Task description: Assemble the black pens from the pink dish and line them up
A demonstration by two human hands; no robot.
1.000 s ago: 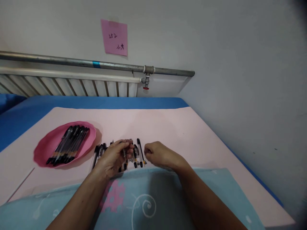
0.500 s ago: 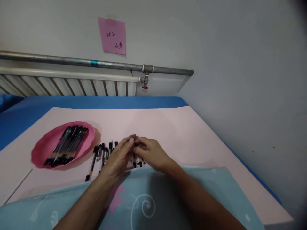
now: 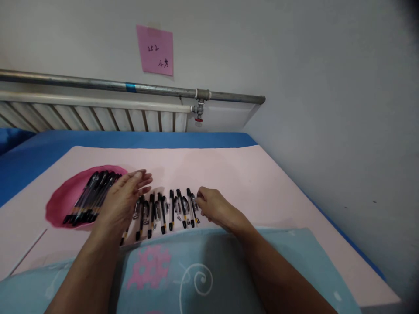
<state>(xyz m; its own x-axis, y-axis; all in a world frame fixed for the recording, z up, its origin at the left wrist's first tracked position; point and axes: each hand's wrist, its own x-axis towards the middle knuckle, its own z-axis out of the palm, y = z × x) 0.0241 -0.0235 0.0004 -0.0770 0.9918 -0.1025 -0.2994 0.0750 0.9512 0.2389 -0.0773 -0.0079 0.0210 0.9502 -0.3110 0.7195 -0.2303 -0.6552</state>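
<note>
**Hands over a row of pens on the pink sheet**

A row of pens (image 3: 165,211) lies side by side on the pink sheet (image 3: 229,174), just past the near edge where a light blue cloth (image 3: 196,270) covers the foreground. The pens have clear barrels with black caps and grips, and they point roughly away from the person.

The right hand (image 3: 211,207) rests at the right end of the row, its fingers curled loosely, with the fingertips touching or just beside the outermost pen. Whether it pinches that pen cannot be told.

The left hand (image 3: 126,196) hovers over the left end of the row, flat and open with the fingers stretched forward, holding nothing. It covers part of the leftmost pens and reaches toward the pink plate (image 3: 60,203).

That plate sits to the left of the row on the same sheet and carries a bundle of black pens (image 3: 91,196) lying close together at a slant.

The sheet lies on a blue surface (image 3: 131,139). Behind it run a radiator (image 3: 81,117) and a metal pipe (image 3: 98,83) along a grey wall, where a pink note (image 3: 155,50) with handwriting is stuck.
</note>
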